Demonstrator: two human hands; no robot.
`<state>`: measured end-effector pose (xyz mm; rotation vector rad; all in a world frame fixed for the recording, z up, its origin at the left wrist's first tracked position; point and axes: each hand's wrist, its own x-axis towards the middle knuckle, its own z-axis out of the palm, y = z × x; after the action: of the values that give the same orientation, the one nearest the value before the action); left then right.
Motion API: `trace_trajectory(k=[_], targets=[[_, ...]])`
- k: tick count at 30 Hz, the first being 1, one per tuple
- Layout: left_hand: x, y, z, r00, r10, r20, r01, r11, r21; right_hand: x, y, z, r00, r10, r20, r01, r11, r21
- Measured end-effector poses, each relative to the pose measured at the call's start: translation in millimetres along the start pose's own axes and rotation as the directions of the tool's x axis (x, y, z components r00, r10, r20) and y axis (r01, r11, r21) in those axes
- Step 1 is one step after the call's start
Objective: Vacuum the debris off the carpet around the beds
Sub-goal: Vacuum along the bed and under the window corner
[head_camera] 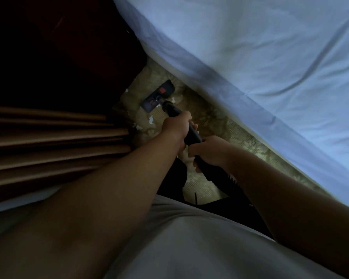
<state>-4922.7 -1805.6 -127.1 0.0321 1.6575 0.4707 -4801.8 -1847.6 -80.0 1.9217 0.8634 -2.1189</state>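
Observation:
A black vacuum wand (193, 134) runs from my hands down to a flat black floor head (158, 96) with a red pedal, resting on the patterned green carpet (216, 119). My left hand (176, 125) grips the wand higher toward the head. My right hand (209, 151) grips it lower, where the ribbed hose (228, 181) begins. Several white scraps of debris (151, 119) lie on the carpet just beside and behind the floor head.
A bed with a pale blue sheet (270, 57) fills the right side, its edge bordering the narrow carpet strip. Brown pleated curtains (54, 141) hang on the left, and dark furniture (79, 47) closes the far left corner. A thin black cord (195, 198) lies near my feet.

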Motion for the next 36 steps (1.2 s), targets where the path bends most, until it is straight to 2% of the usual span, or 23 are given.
trace_trajectory(k=[10,16,20,27,31,36], targets=[[-61,-89,91,0.992,-0.072,0.1,0.073,0.997,-0.009,-66,111,-59,1.0,0.019,-0.005,-0.019,0.999,0.039],[-89,-145,122,0.983,-0.116,0.144,0.12,0.993,-0.017,-94,179,-77,1.0,0.009,-0.025,-0.007,0.997,0.077],[-105,-175,133,0.977,-0.126,0.171,0.138,0.989,-0.061,-119,204,-85,0.999,0.005,-0.035,-0.005,1.0,0.012],[-118,-207,134,0.972,-0.122,0.201,0.155,0.976,-0.155,-151,223,-81,0.995,-0.034,-0.094,0.025,0.995,-0.097],[-119,-209,113,0.974,-0.086,0.208,0.132,0.967,-0.219,-151,214,-66,0.999,-0.013,-0.049,0.008,0.994,-0.108],[-102,-176,63,0.987,-0.049,0.155,0.085,0.969,-0.233,-127,171,-32,1.0,-0.001,0.003,0.002,0.995,-0.104]])
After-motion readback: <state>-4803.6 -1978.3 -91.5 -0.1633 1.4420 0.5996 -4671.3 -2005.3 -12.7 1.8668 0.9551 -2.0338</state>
